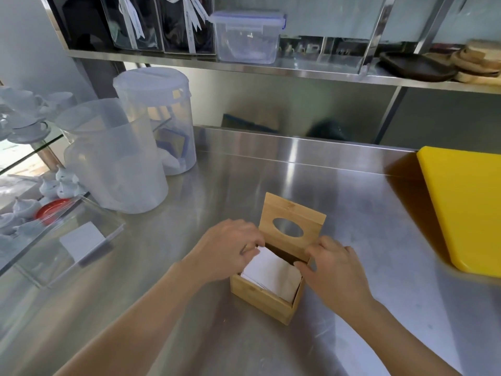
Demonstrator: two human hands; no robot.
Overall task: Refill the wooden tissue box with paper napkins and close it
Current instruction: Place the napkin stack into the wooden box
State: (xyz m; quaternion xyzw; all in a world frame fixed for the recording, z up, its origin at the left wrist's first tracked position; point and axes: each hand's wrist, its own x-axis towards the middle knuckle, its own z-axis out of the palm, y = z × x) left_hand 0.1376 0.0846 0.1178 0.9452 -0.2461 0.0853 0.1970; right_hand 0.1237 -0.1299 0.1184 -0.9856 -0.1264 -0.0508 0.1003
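Your box [264, 297] sits on the steel worktop [352, 213], near its front edge and right between your two hands. Its lid [292, 229] stands open, tilted back at the far side, with the oval slot showing the worktop through it. Inside, the napkins [271, 272] lie as a white stack that fills most of the opening and leans a little toward the right wall.

Your left hand [230, 248] rests over the box's far left corner, fingers [252, 246] curled down together onto the top edge of the napkins; whether they pinch a sheet or only press on it is hard to tell, since the fingertips are blurred. Your right hand [333, 270] is at the right wall, thumb touching the rim beside the napkins, the other fingers bent close together against the foot of the lid.

Two clear plastic tubs [116, 158] stand well apart at the left rear of the worktop, and a yellow board [466, 207] lies at the right edge. A clear lidded tub [248, 36] sits on the shelf above
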